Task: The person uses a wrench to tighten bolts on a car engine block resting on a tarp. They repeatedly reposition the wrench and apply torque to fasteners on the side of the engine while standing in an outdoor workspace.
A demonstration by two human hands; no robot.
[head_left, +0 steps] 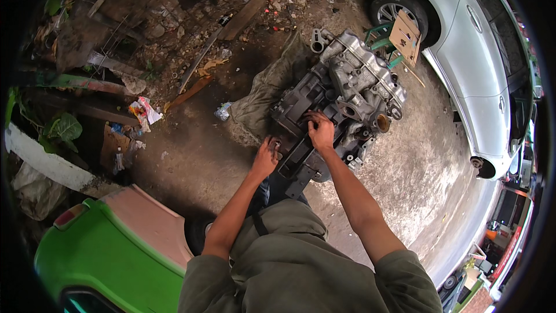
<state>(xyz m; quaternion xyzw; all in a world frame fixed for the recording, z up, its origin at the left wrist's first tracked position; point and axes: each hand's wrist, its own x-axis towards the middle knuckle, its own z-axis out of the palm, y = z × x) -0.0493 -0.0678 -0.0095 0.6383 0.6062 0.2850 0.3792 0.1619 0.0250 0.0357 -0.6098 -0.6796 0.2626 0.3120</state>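
Observation:
A large engine [301, 101] lies on its side on the ground in front of me, its dark block nearest my hands. The silver-grey ribbed cover and pipes [362, 75] make up its far right side. At the block's left edge my left hand [266, 156] is closed, fingers curled round something small and greyish that I cannot make out. My right hand [321, 131] rests on the dark block, bent fingers apart over a recess and pointing left; their tips are partly hidden. A flat dark bracket [302, 181] sticks out toward my legs.
A crumpled olive cloth [269, 95] lies under and beyond the engine. A green stool [379, 40] carries a cardboard sheet [405, 37]. A silver car [463, 64] stands at right, a green and pink vehicle body [121, 237] at lower left. Litter and planks [243, 17] cover the far ground.

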